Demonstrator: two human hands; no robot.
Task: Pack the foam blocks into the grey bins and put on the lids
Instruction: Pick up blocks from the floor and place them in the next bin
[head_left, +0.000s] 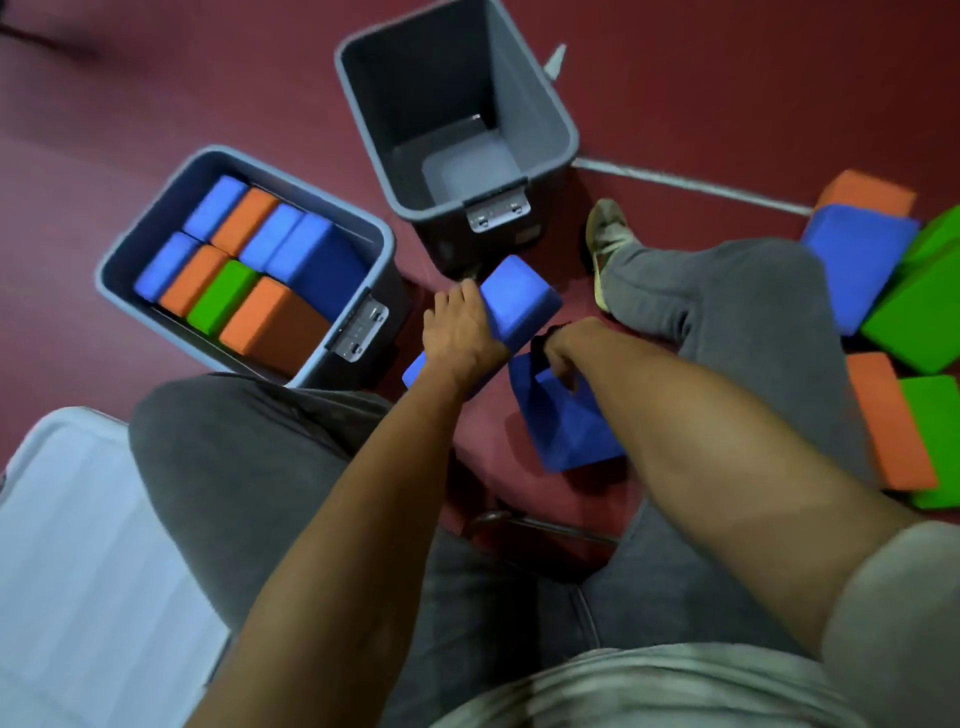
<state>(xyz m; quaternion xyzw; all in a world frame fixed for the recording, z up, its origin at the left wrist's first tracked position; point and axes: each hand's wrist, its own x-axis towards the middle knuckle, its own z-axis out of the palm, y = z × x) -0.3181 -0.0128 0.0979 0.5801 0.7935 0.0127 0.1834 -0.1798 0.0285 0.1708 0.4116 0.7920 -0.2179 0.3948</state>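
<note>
- Left of my left hand, the full grey plastic bin is packed tight with upright foam blocks; a pale ribbed lid waits nearer me.
- My left hand grips a tilted blue rectangular foam block, bound, I judge, for the empty grey plastic bin just beyond.
- My right hand curls onto a second blue foam block.
- Further right lie loose orange, green and blue blocks.
- I can read no writing.

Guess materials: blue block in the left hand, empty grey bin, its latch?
Blue block: foam by the look, matte, soft rounded edges. Empty grey bin: likely moulded plastic, smooth, faint sheen. Latch: silvery, metal or pale plastic; too blurred to tell.
</note>
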